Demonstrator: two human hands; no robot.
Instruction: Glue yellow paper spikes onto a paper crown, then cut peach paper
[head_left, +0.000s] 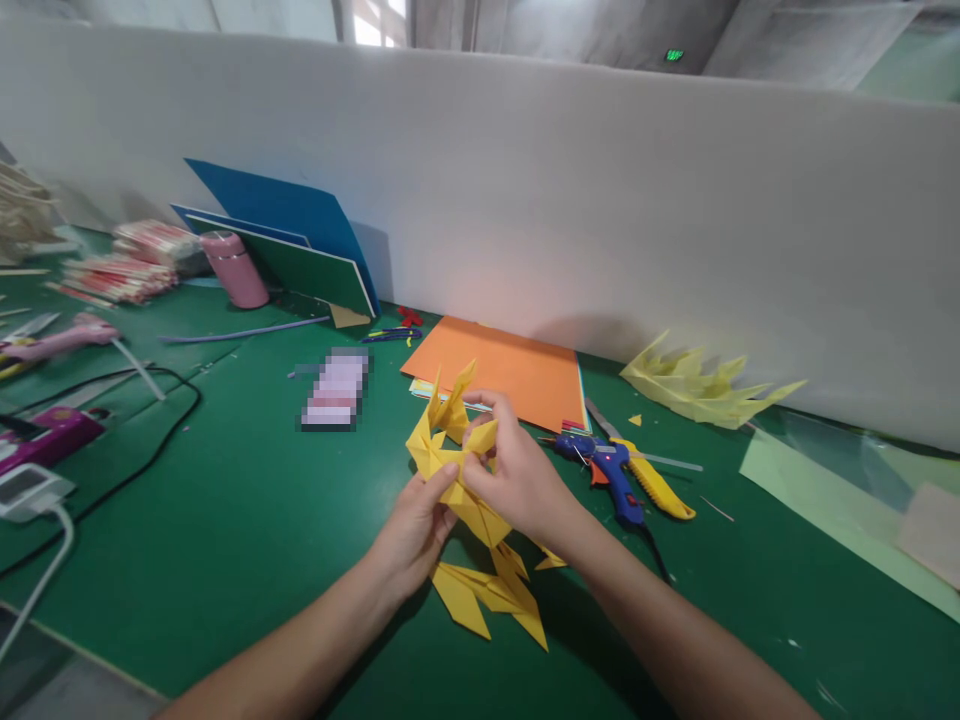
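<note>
A ring of folded yellow paper pieces is held up over the green table, its points spreading outward. My left hand is closed on its lower left side, thumb pressed on the front. From the right, my right hand pinches the ring's right side between thumb and fingers. Parts of the ring are hidden behind my fingers. Beneath it, more folded yellow paper pieces lie on the table, and another yellow point shows beside my right wrist.
Orange paper sheets lie behind my hands. To the right are a blue glue gun, a yellow utility knife and a pale yellow folded-paper piece. On the left stand a pink bottle and blue boards; a black cable crosses the table.
</note>
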